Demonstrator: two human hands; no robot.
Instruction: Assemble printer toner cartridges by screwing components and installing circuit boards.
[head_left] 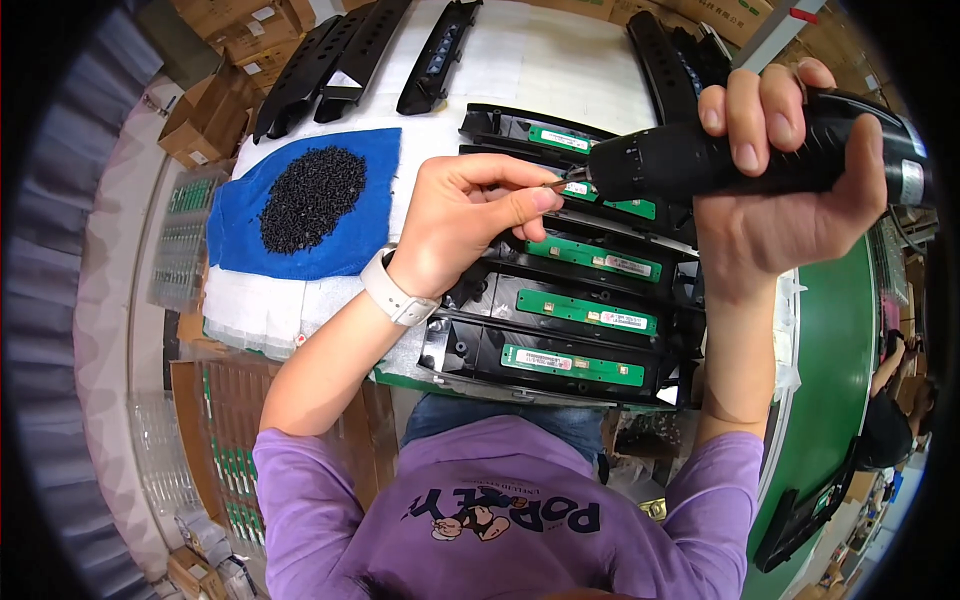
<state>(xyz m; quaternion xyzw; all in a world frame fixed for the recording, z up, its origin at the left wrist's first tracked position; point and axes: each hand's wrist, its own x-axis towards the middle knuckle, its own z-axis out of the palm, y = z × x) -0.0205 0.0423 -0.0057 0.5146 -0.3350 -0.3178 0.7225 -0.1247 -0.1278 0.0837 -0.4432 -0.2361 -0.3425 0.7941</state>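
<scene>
My right hand (790, 190) grips a black electric screwdriver (720, 155) held sideways, its tip pointing left. My left hand (465, 220), with a white watch on the wrist, pinches a small screw against that tip. Both hands hover over a row of several black plastic housings (470, 350), each carrying a green circuit board (575, 362). A pile of small black screws (312, 195) lies on a blue cloth (240, 240) to the left of my left hand.
More long black plastic parts (340, 60) lie at the table's far side on white foam sheet (540, 60). Cardboard boxes (205, 115) stand at the far left. A green conveyor belt (830, 350) runs on the right. Racks of green boards sit below left.
</scene>
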